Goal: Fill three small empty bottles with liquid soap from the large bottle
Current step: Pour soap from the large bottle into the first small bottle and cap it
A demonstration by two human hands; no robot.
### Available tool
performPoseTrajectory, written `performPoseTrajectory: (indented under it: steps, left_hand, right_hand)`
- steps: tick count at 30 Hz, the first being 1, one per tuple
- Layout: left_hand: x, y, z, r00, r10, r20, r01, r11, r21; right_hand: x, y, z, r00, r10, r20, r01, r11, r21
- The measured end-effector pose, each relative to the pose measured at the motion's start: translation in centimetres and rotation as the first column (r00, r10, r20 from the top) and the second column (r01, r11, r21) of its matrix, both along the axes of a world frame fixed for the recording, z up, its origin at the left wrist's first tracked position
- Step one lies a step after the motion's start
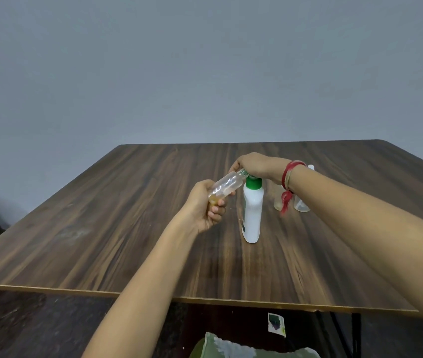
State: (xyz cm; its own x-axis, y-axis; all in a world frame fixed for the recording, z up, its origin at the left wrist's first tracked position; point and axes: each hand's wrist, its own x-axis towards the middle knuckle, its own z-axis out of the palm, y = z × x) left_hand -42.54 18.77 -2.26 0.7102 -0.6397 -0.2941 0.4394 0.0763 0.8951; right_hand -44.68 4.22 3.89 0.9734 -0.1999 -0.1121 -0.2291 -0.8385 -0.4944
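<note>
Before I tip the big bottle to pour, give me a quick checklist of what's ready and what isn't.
1. Small clear plastic bottle open at the neck: ok, no cap on it.
2. Left hand grip on that bottle: ok, wrapped round its base, bottle tilted toward the large one.
3. Tall white plastic bottle upright on the dark wooden table: ok.
4. Its green cap open: cannot tell, the right hand covers the top.
5. Small bottle's fill: not ok, only a little amber liquid at the bottom.
6. Two other small bottles behind the right wrist: cannot tell fill, partly hidden.
</note>
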Motion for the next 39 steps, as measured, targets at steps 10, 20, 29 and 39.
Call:
performPoseTrajectory:
  steps: [10,20,29,39]
  left_hand:
    - [-0.1,0.0,0.5,1.0,0.004,0.023,-0.005,0.999,0.034]
    - [-0.1,0.0,0.2,0.999,0.01,0.035,-0.011,0.999,0.03]
    - [0.1,-0.2,-0.5,1.0,0.017,0.004,-0.017,1.0,-0.004]
    - [0.1,-0.2,-0.1,0.999,0.02,0.042,-0.019,1.0,-0.003]
  right_hand:
    - [0.2,-0.4,0.0,1.0,0.008,-0.005,-0.008,1.0,-0.002]
    - [0.2,-0.3,0.3,1.0,0.007,-0.001,-0.007,1.0,-0.003]
    - [0.3,-0.1,0.2,1.0,0.003,0.017,-0.002,0.999,-0.034]
    - [0.8,-0.3,0.4,0.999,0.01,-0.034,-0.013,0.997,-0.074]
